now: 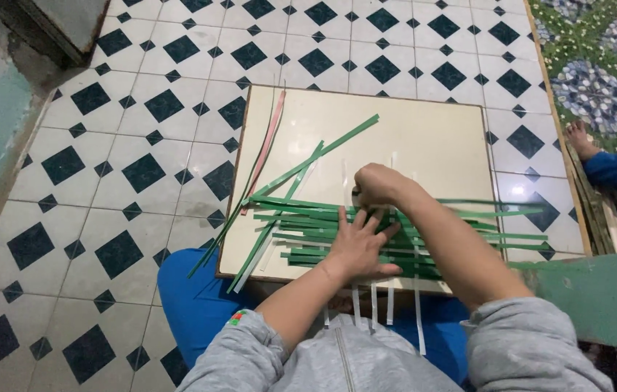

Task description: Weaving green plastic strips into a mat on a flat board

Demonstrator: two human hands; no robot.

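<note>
Hands (358,243) on green strips (308,218)

Grey zip-up top with sleeves pushed up to the elbows, blue trousers

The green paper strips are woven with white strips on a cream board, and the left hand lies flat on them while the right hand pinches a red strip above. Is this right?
Not quite: the pinched strip is not red. In the head view the right hand pinches at the green paper strips and white strips; the one pink strip lies untouched at the left of the cream board. The left hand does lie flat.
</note>
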